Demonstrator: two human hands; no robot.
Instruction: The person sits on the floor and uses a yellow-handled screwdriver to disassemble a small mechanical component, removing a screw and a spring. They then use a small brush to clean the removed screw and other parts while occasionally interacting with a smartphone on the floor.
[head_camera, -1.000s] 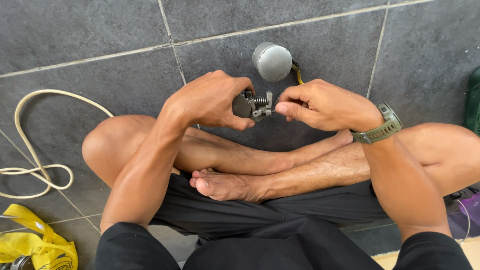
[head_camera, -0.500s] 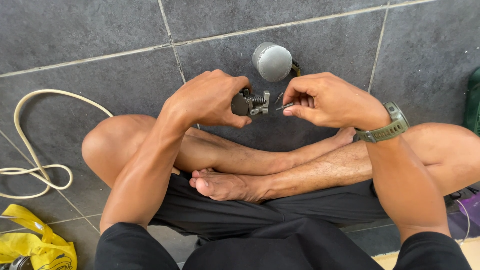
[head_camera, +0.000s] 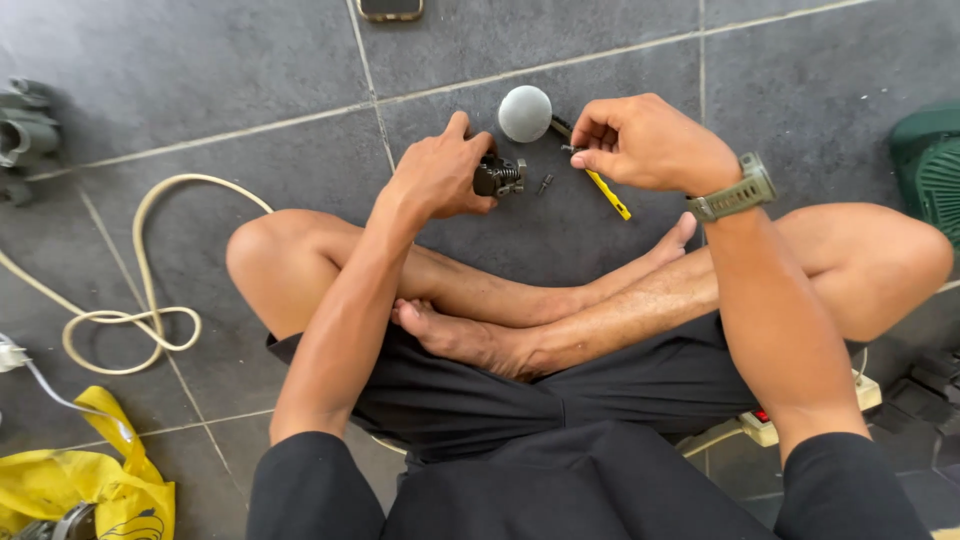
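While the person sits cross-legged on the grey tiled floor (head_camera: 200, 80), the left hand (head_camera: 440, 175) is closed around a small dark metal part (head_camera: 498, 178) with a ribbed, spring-like end, held just above the tiles in front of the shins. To its right, the right hand (head_camera: 650, 145) pinches something tiny between thumb and fingertips; what it is cannot be made out. A small dark screw (head_camera: 544, 183) lies on the floor between the two hands. A yellow-handled screwdriver (head_camera: 608, 193) lies under the right hand, slanting toward the foot. Just beyond the part sits a round grey cap (head_camera: 525, 113). Farther out, a cream cable (head_camera: 140, 300) loops at left, a crumpled yellow bag (head_camera: 70, 490) lies at the lower left corner, and a green ribbed casing (head_camera: 930, 170) shows at the right edge.
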